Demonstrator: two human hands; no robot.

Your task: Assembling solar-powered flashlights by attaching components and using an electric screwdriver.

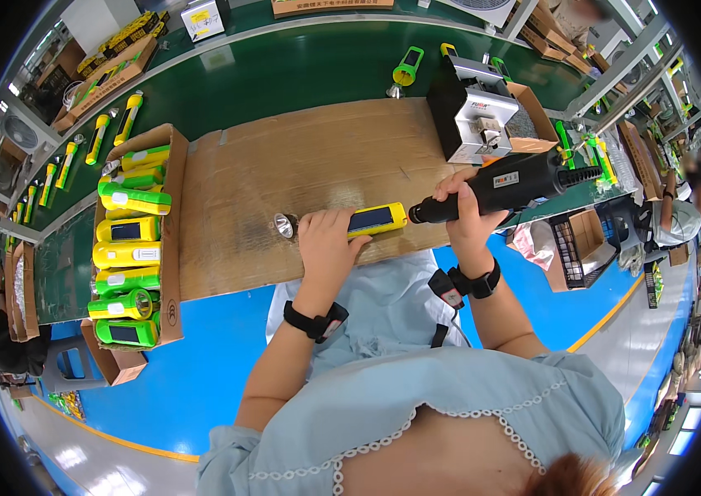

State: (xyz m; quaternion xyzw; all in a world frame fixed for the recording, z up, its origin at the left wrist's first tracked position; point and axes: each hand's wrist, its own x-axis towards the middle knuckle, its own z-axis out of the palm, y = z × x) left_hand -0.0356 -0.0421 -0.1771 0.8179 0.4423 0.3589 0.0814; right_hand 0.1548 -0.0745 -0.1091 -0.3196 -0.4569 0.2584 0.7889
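Note:
My left hand (pixel 327 241) is wrapped round a yellow flashlight (pixel 377 218) with a dark panel on its side, holding it down on the cardboard sheet (pixel 268 165). Its silver reflector end (pixel 285 225) sticks out loose-looking to the left of my fingers. In my right hand (pixel 468 211) is a black electric screwdriver (pixel 506 187), held level. The screwdriver's nose points left at the flashlight's tail end; whether the bit touches it I cannot tell.
A cardboard box (pixel 170 273) packed with yellow and green flashlights stands at my left. At the back right are a grey-black machine (pixel 468 116) and a small carton of screws (pixel 524 116). A green flashlight shell (pixel 406 68) stands behind the sheet. More flashlights (pixel 97 139) line the far left.

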